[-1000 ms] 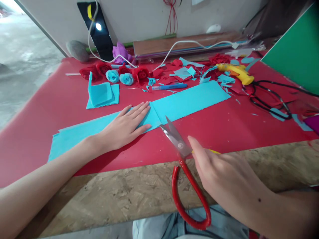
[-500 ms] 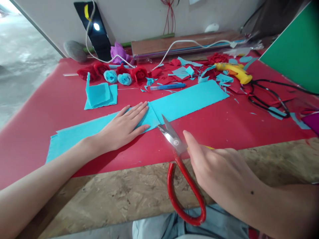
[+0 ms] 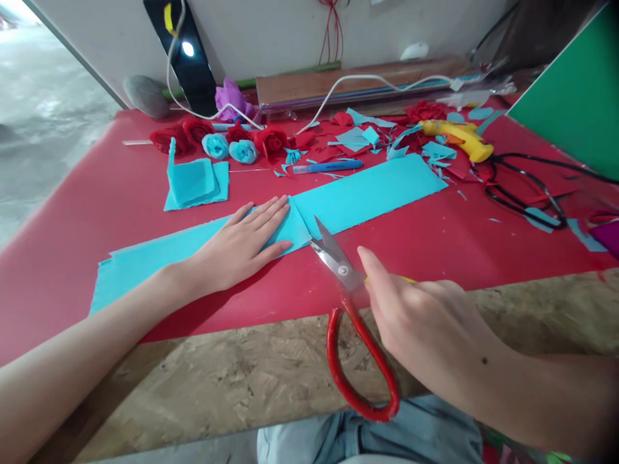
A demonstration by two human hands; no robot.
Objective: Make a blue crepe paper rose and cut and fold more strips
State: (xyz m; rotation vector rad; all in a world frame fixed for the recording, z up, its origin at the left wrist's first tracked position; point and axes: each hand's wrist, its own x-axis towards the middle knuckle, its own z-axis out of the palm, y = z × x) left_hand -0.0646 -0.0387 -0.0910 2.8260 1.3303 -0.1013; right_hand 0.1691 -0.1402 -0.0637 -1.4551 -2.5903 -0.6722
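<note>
A long strip of blue paper (image 3: pixel 372 192) lies slantwise over the red table covering, with a fold or overlapping edge near its middle. My left hand (image 3: pixel 254 235) rests flat on the strip, fingers stretched out. In my right hand (image 3: pixel 420 316) is a pair of scissors (image 3: pixel 342 269) with red handles. Their blades stand apart at the strip's near edge, right by the fold. One handle loop hangs free below; the other is mostly hidden behind my right hand, where a bit of yellow also shows.
Folded blue squares (image 3: pixel 193 183) lie behind my left hand. Red and blue paper roses (image 3: pixel 243 151), a blue pen (image 3: pixel 327 167) and paper scraps line the back. A yellow glue gun (image 3: pixel 457 138) with a black cord (image 3: pixel 525 203) lies at right. A phone (image 3: pixel 186 61) leans against the wall.
The scissors and my right hand have moved slightly up, closer to the strip's near edge at the fold. My left hand keeps its place on the paper.
</note>
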